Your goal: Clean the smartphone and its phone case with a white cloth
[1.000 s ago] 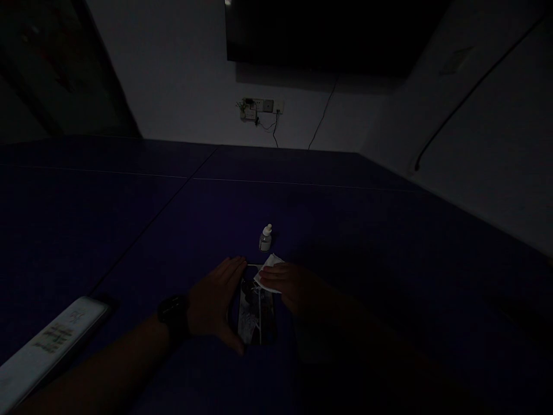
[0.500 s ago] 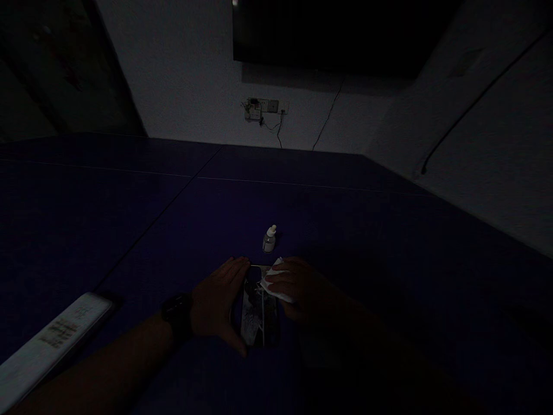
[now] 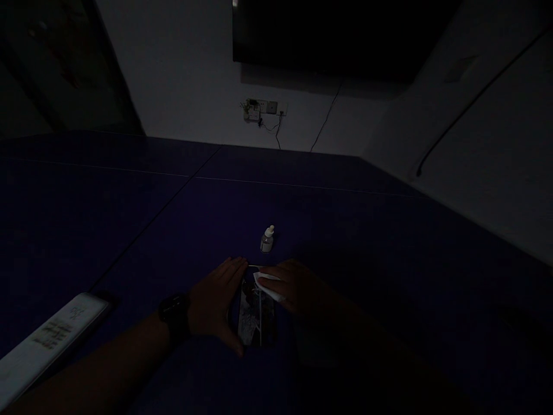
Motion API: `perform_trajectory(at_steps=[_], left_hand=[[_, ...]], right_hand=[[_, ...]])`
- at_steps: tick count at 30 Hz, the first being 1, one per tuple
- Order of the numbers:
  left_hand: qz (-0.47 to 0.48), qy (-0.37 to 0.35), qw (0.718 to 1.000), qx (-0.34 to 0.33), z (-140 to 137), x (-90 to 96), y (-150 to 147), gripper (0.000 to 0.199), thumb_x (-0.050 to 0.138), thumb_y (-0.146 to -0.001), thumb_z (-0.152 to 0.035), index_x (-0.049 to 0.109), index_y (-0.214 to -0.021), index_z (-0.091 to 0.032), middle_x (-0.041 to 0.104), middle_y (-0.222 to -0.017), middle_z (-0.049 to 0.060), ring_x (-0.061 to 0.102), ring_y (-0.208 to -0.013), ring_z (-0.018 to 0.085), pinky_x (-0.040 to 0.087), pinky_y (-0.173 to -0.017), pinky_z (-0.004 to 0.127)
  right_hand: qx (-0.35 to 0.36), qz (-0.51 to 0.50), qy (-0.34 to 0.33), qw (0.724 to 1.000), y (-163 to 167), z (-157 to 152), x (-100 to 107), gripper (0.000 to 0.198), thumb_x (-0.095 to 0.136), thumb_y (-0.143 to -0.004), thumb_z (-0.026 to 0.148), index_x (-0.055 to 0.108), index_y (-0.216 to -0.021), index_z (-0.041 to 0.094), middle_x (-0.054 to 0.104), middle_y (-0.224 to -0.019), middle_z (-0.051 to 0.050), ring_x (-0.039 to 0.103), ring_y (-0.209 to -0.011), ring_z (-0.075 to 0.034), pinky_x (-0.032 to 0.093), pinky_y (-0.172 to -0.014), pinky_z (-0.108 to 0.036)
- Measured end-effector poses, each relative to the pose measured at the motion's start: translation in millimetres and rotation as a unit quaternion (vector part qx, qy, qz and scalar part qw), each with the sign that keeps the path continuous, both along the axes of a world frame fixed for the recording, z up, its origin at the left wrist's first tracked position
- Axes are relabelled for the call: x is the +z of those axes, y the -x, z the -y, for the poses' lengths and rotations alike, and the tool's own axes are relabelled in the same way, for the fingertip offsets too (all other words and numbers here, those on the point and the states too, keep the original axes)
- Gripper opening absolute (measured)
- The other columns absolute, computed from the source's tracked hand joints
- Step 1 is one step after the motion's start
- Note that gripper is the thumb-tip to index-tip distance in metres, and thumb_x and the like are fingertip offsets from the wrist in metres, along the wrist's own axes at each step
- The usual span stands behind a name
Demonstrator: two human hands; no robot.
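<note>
A flat dark rectangle about the size of a phone (image 3: 250, 323), with a grey picture on its face, lies on the dark blue surface. Along its left edge rests my left hand (image 3: 216, 300), fingers stretched to its top corner and thumb spread near the bottom corner. My right hand (image 3: 298, 288) presses a folded white wipe (image 3: 268, 286) onto the upper right part of it; whether the wipe is tissue or cloth I cannot tell. Just beyond stands a small clear bottle (image 3: 266, 240) upright, with a white dropper-like top and pale label.
A long white box (image 3: 52, 346) with printing lies at the lower left. Past the blue surface (image 3: 207, 219), the wall carries sockets with cables (image 3: 261, 108) and a large black screen (image 3: 337, 34). A dark cable (image 3: 466, 109) runs down the right wall. The room is very dim.
My right hand and the wipe have shifted slightly left and up over the rectangle. My left hand keeps its place along the edge. The view has moved a little.
</note>
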State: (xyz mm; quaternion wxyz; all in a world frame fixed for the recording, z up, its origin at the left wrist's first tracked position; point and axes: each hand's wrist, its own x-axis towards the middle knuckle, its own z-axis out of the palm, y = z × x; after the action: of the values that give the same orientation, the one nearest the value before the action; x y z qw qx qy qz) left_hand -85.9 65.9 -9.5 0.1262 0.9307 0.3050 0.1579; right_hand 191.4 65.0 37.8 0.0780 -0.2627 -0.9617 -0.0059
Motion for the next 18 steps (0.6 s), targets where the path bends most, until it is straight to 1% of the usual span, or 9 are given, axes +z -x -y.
perform_trajectory(at_steps=[3, 5, 7, 9, 11, 13, 15, 18], left_hand=[[0.002, -0.007, 1.0, -0.003, -0.8, -2.7, 0.7, 0.152, 0.064, -0.051, -0.096, -0.002, -0.161, -0.014, 0.02, -0.164, 0.027, 0.031, -0.146, 0.049, 0.024, -0.12, 0.065], [0.008, -0.015, 1.0, -0.007, -0.9, -3.7, 1.0, 0.152, 0.063, -0.051, -0.097, -0.002, -0.161, -0.014, 0.02, -0.164, 0.027, 0.031, -0.145, 0.05, 0.024, -0.12, 0.065], [0.009, -0.016, 1.0, -0.008, -0.5, -3.1, 1.1, 0.151, 0.062, -0.051, -0.097, -0.001, -0.161, -0.014, 0.019, -0.164, 0.028, 0.031, -0.146, 0.05, 0.024, -0.119, 0.065], [-0.003, -0.013, 1.0, -0.006, 0.3, -1.4, 0.9, 0.15, 0.061, -0.053, -0.097, 0.0, -0.16, -0.012, 0.019, -0.163, 0.029, 0.029, -0.146, 0.05, 0.024, -0.119, 0.065], [-0.017, -0.009, 1.0, -0.003, 1.0, 0.4, 0.7, 0.15, 0.061, -0.054, -0.097, 0.0, -0.16, -0.011, 0.019, -0.163, 0.03, 0.028, -0.147, 0.05, 0.023, -0.119, 0.064], [-0.02, -0.005, 1.0, 0.0, 1.3, 1.2, 0.7, 0.149, 0.06, -0.055, -0.097, -0.001, -0.16, -0.01, 0.019, -0.163, 0.03, 0.027, -0.147, 0.05, 0.023, -0.119, 0.064], [-0.017, -0.003, 1.0, 0.0, 1.2, 0.9, 0.6, 0.149, 0.06, -0.055, -0.097, 0.0, -0.16, -0.011, 0.019, -0.164, 0.029, 0.028, -0.147, 0.049, 0.023, -0.119, 0.063], [-0.006, -0.012, 1.0, -0.002, 0.6, -0.2, 0.4, 0.148, 0.059, -0.054, -0.098, 0.001, -0.16, -0.012, 0.02, -0.163, 0.028, 0.03, -0.146, 0.049, 0.023, -0.12, 0.063]], right_hand=[[0.004, 0.015, 0.004, 1.0, 0.1, 0.5, 0.5, 0.053, 0.063, -0.087, 0.019, 0.055, -0.139, 0.018, 0.06, -0.143, -0.01, 0.059, -0.103, -0.026, 0.045, -0.086, -0.042], [0.01, 0.012, 0.008, 1.0, -0.9, 1.1, -1.1, 0.051, 0.065, -0.086, 0.02, 0.058, -0.136, 0.019, 0.062, -0.141, -0.009, 0.058, -0.102, -0.026, 0.045, -0.085, -0.042], [0.02, 0.005, 0.012, 1.0, -2.0, 1.6, -2.5, 0.048, 0.067, -0.084, 0.025, 0.061, -0.132, 0.019, 0.062, -0.141, -0.009, 0.057, -0.103, -0.027, 0.045, -0.085, -0.042], [0.031, -0.005, 0.019, 0.999, -2.5, 2.1, -2.9, 0.05, 0.07, -0.081, 0.028, 0.062, -0.13, 0.02, 0.062, -0.14, -0.009, 0.056, -0.109, -0.029, 0.045, -0.088, -0.043], [0.045, -0.013, 0.027, 0.999, -2.0, 2.9, -2.6, 0.056, 0.071, -0.079, 0.029, 0.059, -0.133, 0.02, 0.062, -0.139, -0.01, 0.054, -0.116, -0.03, 0.044, -0.093, -0.044], [0.059, -0.017, 0.031, 0.998, -0.6, 3.8, -3.4, 0.058, 0.071, -0.08, 0.027, 0.057, -0.135, 0.02, 0.063, -0.136, -0.01, 0.054, -0.118, -0.029, 0.043, -0.097, -0.043], [0.053, -0.022, 0.026, 0.998, 1.0, 4.7, -6.3, 0.049, 0.069, -0.082, 0.023, 0.059, -0.13, 0.02, 0.066, -0.129, -0.01, 0.057, -0.113, -0.027, 0.045, -0.094, -0.041], [0.025, -0.05, 0.011, 0.998, 3.0, 6.1, -12.6, 0.025, 0.065, -0.087, 0.017, 0.065, -0.112, 0.02, 0.067, -0.116, -0.01, 0.06, -0.102, -0.024, 0.047, -0.086, -0.038]])
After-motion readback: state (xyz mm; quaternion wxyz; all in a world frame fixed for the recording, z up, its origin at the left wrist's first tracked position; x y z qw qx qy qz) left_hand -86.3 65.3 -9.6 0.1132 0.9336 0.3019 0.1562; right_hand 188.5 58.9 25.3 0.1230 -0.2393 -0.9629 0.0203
